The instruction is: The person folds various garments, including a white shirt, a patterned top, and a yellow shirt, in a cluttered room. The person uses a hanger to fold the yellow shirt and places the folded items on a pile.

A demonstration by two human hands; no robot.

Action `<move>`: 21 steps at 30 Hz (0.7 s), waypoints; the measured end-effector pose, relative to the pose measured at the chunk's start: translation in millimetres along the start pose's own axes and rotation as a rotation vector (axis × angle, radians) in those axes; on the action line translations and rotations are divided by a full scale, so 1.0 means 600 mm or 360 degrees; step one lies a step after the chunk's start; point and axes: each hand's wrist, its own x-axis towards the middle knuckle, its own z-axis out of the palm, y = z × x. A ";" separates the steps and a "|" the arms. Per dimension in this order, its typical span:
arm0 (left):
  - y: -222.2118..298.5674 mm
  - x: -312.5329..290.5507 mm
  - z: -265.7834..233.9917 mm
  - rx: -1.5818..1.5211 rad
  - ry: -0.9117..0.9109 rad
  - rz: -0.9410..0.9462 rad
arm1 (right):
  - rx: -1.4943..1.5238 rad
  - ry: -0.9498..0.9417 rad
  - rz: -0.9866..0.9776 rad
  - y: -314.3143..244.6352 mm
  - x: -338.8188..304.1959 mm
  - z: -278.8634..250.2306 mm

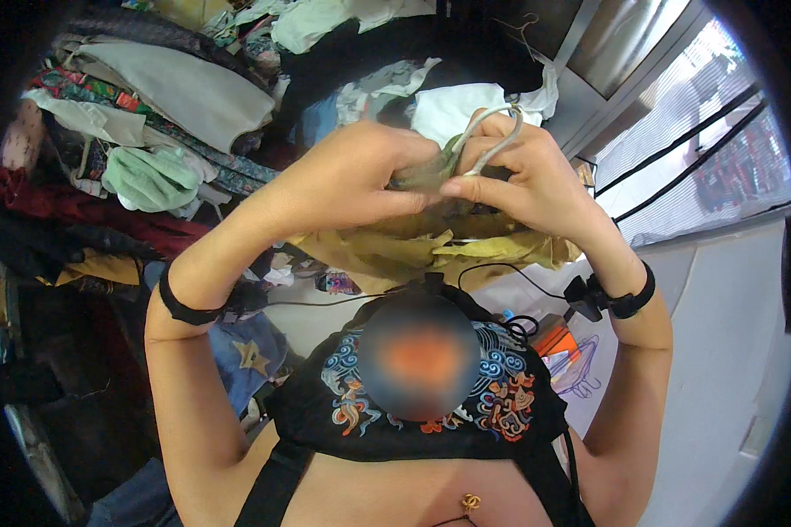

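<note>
Both of my hands are raised in the upper middle, close together. My left hand is closed on a bunched piece of greenish cloth, partly blurred. My right hand is closed too, thumb and fingers pinching a pale cord loop that rises out of the cloth and curves over the fingers. Just below the hands spreads an olive-yellow garment. Whether the cord and the greenish cloth belong to this garment, I cannot tell.
Heaped clothes fill the far left, with a light green towel-like cloth among them. A white cloth lies beyond my hands. At right are a window and a pale wall. Thin cables run from my wrist straps.
</note>
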 end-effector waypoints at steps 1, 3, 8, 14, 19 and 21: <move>0.002 -0.001 0.003 0.0155 0.0050 0.0009 | -0.0008 0.0007 0.0042 -0.001 -0.001 -0.001; 0.015 -0.001 0.006 0.0442 0.0218 -0.0003 | -0.0016 0.0033 0.0071 0.000 -0.003 -0.002; 0.018 0.006 0.026 0.0798 0.0588 0.0201 | 0.0076 0.0102 0.0137 0.003 -0.004 -0.009; 0.006 0.019 0.028 0.0628 0.0595 0.0271 | -0.0087 0.0042 0.0439 0.001 -0.009 -0.034; -0.005 0.030 0.027 0.0338 0.0614 0.0147 | 0.0259 0.0092 0.0530 0.002 -0.026 -0.028; -0.002 0.036 0.028 0.0129 0.0596 -0.0018 | 0.0153 0.0331 0.0552 -0.006 -0.037 -0.024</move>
